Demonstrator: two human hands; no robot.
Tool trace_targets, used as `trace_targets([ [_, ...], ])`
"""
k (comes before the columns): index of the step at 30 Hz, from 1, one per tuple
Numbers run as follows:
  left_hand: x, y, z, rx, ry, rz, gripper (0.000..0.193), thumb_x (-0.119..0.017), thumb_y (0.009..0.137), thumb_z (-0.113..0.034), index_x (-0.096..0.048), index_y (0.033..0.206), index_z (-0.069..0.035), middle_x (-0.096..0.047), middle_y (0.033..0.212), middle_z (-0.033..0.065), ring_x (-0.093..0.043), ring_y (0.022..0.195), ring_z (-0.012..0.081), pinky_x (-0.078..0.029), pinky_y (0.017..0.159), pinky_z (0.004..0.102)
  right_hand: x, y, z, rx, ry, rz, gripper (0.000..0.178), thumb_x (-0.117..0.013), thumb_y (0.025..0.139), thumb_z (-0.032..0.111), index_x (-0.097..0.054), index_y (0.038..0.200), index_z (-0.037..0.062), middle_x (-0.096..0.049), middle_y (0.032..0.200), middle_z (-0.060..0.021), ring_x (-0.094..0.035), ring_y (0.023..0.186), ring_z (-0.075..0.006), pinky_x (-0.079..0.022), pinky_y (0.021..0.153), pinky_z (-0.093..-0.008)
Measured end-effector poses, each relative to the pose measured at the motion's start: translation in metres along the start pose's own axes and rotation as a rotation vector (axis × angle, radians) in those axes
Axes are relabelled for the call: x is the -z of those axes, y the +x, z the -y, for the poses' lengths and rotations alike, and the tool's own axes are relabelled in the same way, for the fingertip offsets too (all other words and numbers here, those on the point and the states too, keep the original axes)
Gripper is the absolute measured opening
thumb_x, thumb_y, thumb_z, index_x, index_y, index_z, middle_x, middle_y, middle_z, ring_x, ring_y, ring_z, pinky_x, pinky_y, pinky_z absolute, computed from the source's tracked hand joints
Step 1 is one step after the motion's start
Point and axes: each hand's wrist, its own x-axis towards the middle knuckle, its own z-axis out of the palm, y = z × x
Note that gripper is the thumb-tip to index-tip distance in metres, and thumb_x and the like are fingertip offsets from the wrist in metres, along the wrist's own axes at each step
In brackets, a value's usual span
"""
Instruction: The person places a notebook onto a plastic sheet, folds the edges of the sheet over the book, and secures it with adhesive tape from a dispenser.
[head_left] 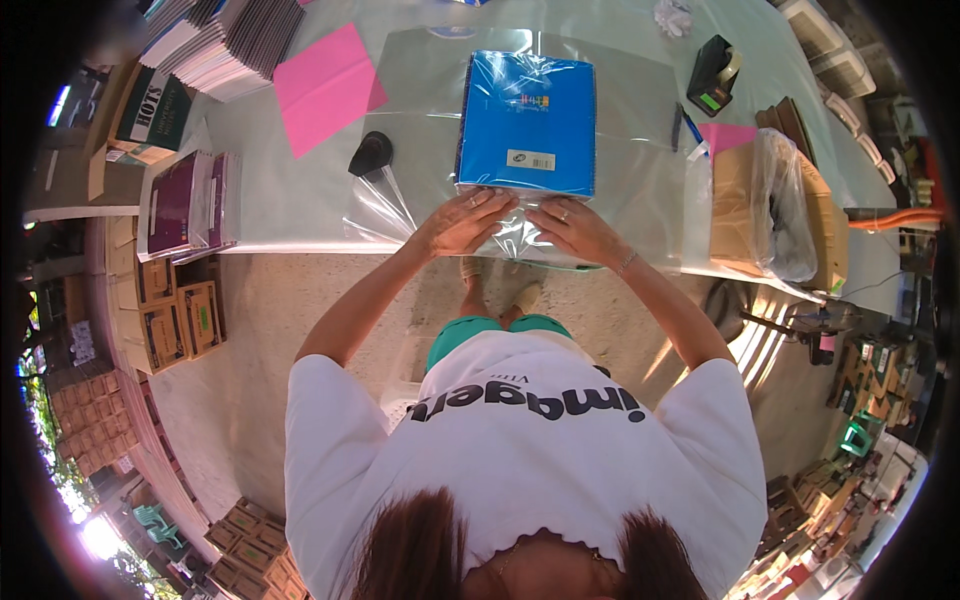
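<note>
Clear film (pixel 521 236) lay creased between the left hand (pixel 468 221) and right hand (pixel 576 229), fingers together at the near edge of the blue pack (pixel 527 118) on the table (pixel 282 192), any pinch unclear, and an uneven pull could tear it.

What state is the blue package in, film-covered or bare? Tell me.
Film-covered: clear film glints and creases over the blue package, and crinkles between the left hand and right hand.
</note>
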Motion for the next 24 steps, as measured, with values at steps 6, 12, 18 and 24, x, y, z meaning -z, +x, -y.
trace_targets([
  [6, 0.011, 0.001, -0.007, 0.122, -0.338, 0.139, 0.069, -0.058, 0.085, -0.047, -0.040, 0.139, -0.009, -0.039, 0.138, 0.0071, -0.037, 0.129, 0.0210, -0.030, 0.112, 0.0389, -0.003, 0.000, 0.018, -0.032, -0.033, -0.155, 0.038, -0.067, 0.081, 0.027, -0.060, 0.116, 0.0147, -0.053, 0.106, -0.0053, -0.052, 0.103, -0.0224, -0.042, 0.093, -0.0417],
  [12, 0.016, 0.009, -0.017, 0.249, -0.493, 0.048, 0.057, -0.061, 0.086, -0.032, -0.045, 0.135, -0.008, -0.046, 0.134, 0.0077, -0.044, 0.123, 0.0256, -0.036, 0.107, 0.0404, -0.019, -0.001, 0.037, -0.431, 0.311, -0.342, 0.023, -0.072, 0.076, 0.016, -0.064, 0.097, 0.0119, -0.059, 0.097, -0.0043, -0.054, 0.099, -0.0250, -0.042, 0.087, -0.0401],
  [18, 0.008, 0.017, -0.040, 0.495, -0.534, -0.188, 0.037, -0.056, 0.087, -0.011, -0.057, 0.124, -0.006, -0.060, 0.120, 0.0080, -0.052, 0.114, 0.0264, -0.039, 0.100, 0.0418, 0.004, 0.025, 0.061, -0.357, 0.048, -0.402, 0.018, -0.067, 0.078, 0.011, -0.061, 0.094, 0.0114, -0.059, 0.096, -0.0054, -0.055, 0.097, -0.0259, -0.038, 0.091, -0.0423],
  [24, 0.001, 0.020, -0.046, 0.554, -0.486, -0.345, 0.023, -0.055, 0.088, -0.007, -0.058, 0.111, -0.005, -0.064, 0.110, 0.0095, -0.058, 0.104, 0.0285, -0.041, 0.095, 0.0425, 0.004, 0.029, 0.050, -0.406, 0.120, -0.340, 0.014, -0.066, 0.078, 0.007, -0.057, 0.089, 0.0097, -0.057, 0.103, -0.0104, -0.055, 0.101, -0.0273, -0.039, 0.091, -0.0420],
])
